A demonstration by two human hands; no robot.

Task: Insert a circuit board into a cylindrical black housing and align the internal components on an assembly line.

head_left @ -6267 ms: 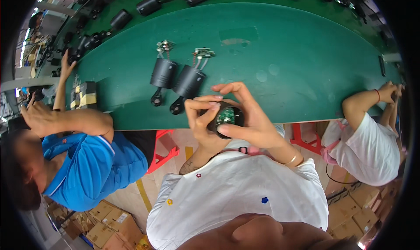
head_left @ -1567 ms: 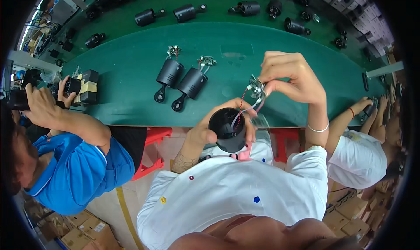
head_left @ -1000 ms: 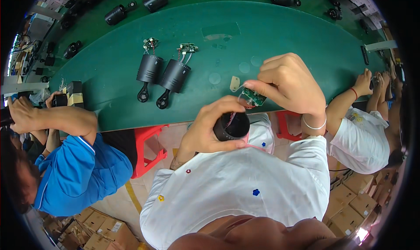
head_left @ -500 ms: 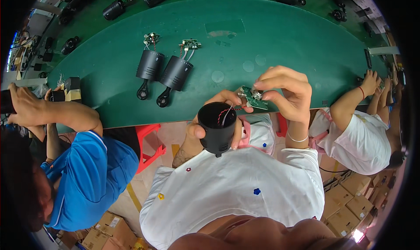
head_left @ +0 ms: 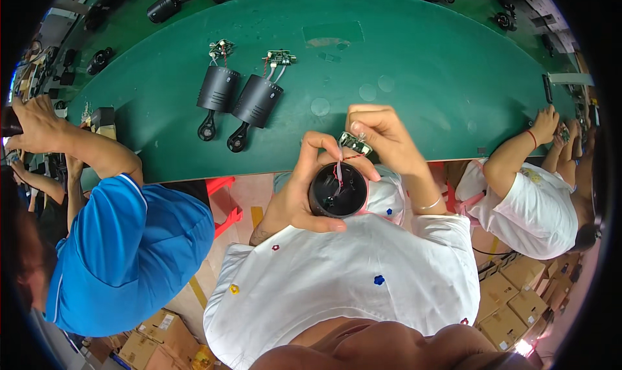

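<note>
My left hand point(head_left: 303, 192) is wrapped round a black cylindrical housing point(head_left: 338, 190), its open end tilted up toward me. Red and white wires run out of that opening to a small green circuit board point(head_left: 356, 144). My right hand point(head_left: 383, 135) pinches the board by its far right side, just beyond the housing's rim. The left index finger reaches up near the wires and the board. Farther off on the green table point(head_left: 414, 65) lie two similar black housings, one on the left point(head_left: 218, 89) and one beside it point(head_left: 258, 102), each with a board wired to its far end.
A person in a blue shirt point(head_left: 129, 240) works at my left, and one in a white top point(head_left: 525, 208) at my right. More black units point(head_left: 165, 7) lie beyond the table's far edge. Cardboard boxes point(head_left: 502, 299) and a red stool point(head_left: 223, 205) stand below.
The housing has tipped so its opening faces me, and it has shifted slightly right. My right hand has moved left with the board, which now sits closer to the opening.
</note>
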